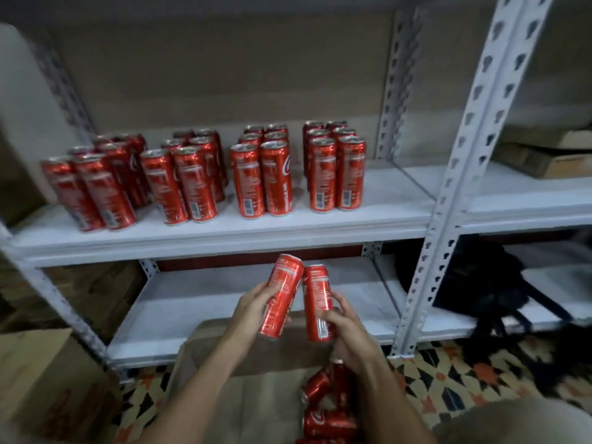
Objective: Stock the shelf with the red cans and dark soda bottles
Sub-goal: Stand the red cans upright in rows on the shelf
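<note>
My left hand [253,307] grips a tall red can [282,293], tilted to the right. My right hand [347,328] grips a second red can [317,304], and the two can tops nearly touch below the upper shelf's edge. Several red cans [272,174] stand in paired rows on the white upper shelf [394,193], with bare shelf to their right. More red cans [330,408] lie loose in an open cardboard box [243,347] under my arms. No dark soda bottles are in view.
A white slotted upright post [455,174] stands at the right of the bay. A black bag [487,290] sits on the lower shelf [179,309] beyond it. Cardboard boxes lie at the upper right [544,155] and at the lower left [38,379].
</note>
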